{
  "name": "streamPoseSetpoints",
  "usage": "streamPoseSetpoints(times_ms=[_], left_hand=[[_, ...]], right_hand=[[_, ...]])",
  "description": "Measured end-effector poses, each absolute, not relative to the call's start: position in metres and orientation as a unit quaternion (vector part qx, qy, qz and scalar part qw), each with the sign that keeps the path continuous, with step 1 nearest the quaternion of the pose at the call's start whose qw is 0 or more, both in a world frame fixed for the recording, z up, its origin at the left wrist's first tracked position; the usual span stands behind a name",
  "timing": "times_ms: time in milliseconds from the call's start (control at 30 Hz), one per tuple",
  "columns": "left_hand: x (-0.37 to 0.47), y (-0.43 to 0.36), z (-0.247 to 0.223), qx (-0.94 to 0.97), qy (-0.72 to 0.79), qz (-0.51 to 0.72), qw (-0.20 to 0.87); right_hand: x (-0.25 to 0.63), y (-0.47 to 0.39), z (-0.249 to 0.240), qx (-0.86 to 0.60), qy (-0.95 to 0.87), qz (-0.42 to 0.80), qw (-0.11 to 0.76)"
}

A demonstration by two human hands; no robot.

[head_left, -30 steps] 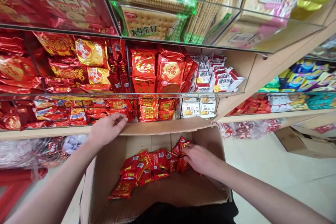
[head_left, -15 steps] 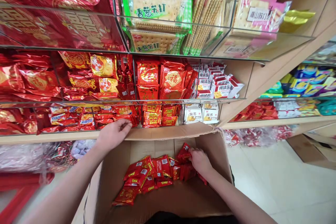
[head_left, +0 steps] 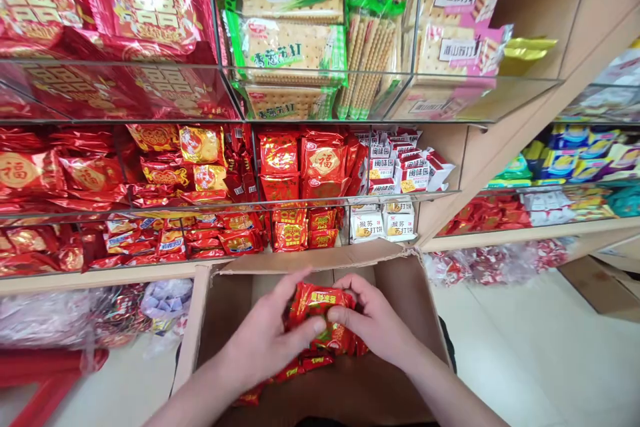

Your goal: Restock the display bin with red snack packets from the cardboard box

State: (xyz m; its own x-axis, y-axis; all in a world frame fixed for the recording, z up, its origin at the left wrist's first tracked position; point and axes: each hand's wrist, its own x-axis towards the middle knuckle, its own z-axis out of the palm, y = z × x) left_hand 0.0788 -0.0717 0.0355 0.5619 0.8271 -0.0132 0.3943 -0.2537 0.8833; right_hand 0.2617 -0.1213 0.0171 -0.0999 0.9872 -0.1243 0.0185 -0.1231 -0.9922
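Observation:
Over the cardboard box (head_left: 435, 307), both of my hands meet at a shiny red snack packet (head_left: 320, 300) with yellow lettering. My right hand (head_left: 373, 317) grips its right side, thumb across the front and fingers behind. From the left, my left hand (head_left: 273, 327) closes round the packet's other side, with the thumb lying over its front; the tips of its other fingers are partly hidden. More red packets (head_left: 287, 370) lie below in the box, largely covered by my hands.
Shelves with clear dividers rise behind the box. Red packets (head_left: 290, 233) and white cracker packets (head_left: 385, 223) fill the lowest row, with green-edged crackers (head_left: 285, 47) higher up. Plastic-wrapped goods (head_left: 50, 307) and a red frame (head_left: 40, 387) are at left; another carton (head_left: 595, 283) is at right.
My left hand has come off the box's far edge and down to the packet. My right hand has moved left and lifted a red packet towards the middle. The view has shifted slightly.

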Motion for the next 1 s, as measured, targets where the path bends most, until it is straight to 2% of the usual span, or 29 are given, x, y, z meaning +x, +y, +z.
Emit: streamPoseSetpoints(times_ms=[100,200,267,333,400,467,633,733,1000], left_hand=[[0.092,-0.083,0.031,0.633,0.427,0.225,0.606],[0.104,-0.074,0.036,0.564,0.445,0.267,0.643],[0.112,-0.057,0.045,0.601,0.425,0.247,0.630],[0.119,-0.032,0.053,0.711,0.405,0.215,0.533],[0.123,-0.002,0.054,0.842,0.396,0.175,0.321],[0.125,0.028,0.047,0.913,0.389,0.078,0.096],[0.127,0.070,0.014,0.941,0.311,-0.074,-0.114],[0.128,0.081,0.004,0.929,0.311,-0.101,-0.174],[0.120,0.102,-0.003,0.932,0.301,-0.094,-0.176]], right_hand=[[0.253,-0.123,0.019,-0.483,-0.477,0.533,0.504],[0.251,-0.124,0.018,-0.463,-0.489,0.497,0.548],[0.255,-0.119,0.018,-0.479,-0.495,0.460,0.560],[0.266,-0.113,0.020,-0.516,-0.462,0.431,0.578],[0.281,-0.107,0.022,-0.543,-0.407,0.420,0.603],[0.297,-0.107,0.024,-0.556,-0.358,0.416,0.624],[0.325,-0.129,0.017,-0.572,-0.281,0.423,0.644],[0.331,-0.142,0.010,-0.581,-0.254,0.434,0.640],[0.331,-0.150,-0.003,-0.579,-0.271,0.459,0.617]])
